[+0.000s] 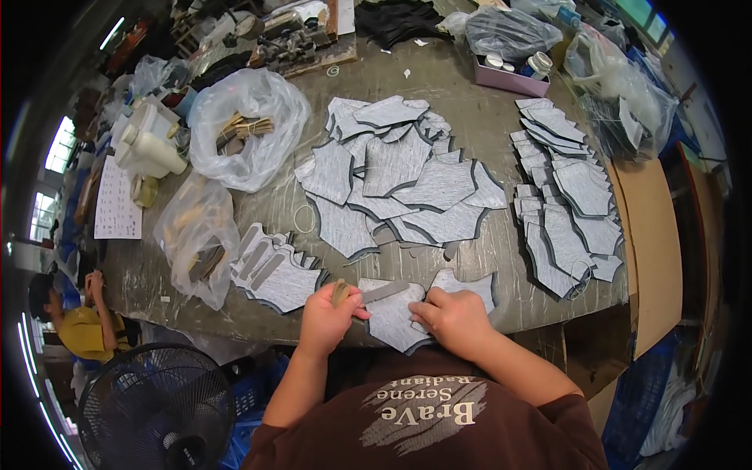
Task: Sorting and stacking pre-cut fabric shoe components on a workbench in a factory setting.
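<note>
Close to the table's near edge, a light grey streaked cut piece [394, 323] with a dark edge lies between my hands. Across its top runs a darker grey strip [385, 292]. My left hand [327, 317] is closed, with a small bundle of tan strips [339, 292] sticking up from it. Its fingertips are at the strip's left end. On the right side of the piece, my right hand [453, 317] pinches its edge. Another grey cut piece [470, 287] lies just beyond the right hand. Overlapping pieces with strips on them [274, 270] are at my left.
A loose heap of cut pieces [411, 168] covers the table's middle. Overlapped rows [560, 200] line the right side. Plastic bags [249, 129] with tan strips stand left, near a white bottle [153, 149]. A pink box [513, 80] sits far right; a fan [157, 407] stands lower left.
</note>
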A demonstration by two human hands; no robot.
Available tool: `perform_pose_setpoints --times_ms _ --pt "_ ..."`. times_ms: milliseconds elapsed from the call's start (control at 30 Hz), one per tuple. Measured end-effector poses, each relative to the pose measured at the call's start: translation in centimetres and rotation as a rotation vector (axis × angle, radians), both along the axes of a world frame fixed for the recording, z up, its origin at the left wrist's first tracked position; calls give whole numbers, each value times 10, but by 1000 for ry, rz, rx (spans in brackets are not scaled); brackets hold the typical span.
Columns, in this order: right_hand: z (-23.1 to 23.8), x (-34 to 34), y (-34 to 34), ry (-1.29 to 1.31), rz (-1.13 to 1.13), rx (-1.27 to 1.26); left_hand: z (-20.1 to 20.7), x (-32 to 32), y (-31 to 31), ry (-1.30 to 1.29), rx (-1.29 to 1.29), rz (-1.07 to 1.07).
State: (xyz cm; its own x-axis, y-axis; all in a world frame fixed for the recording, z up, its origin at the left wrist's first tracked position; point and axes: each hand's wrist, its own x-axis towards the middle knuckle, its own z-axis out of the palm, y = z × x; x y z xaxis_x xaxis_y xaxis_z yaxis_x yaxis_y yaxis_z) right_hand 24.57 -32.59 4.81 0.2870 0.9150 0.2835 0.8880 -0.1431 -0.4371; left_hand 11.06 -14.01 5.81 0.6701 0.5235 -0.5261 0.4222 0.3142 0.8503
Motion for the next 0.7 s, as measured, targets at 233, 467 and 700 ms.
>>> perform_pose_setpoints --times_ms 233,467,700 --pt "8 -8 1 66 2 -62 0 -5 -12 -21 -8 16" --pt "24 3 -10 -3 31 -270 -2 -6 -7 -133 -5 122" --pt "10 1 -16 -97 -299 -183 6 3 -25 -13 83 -58"
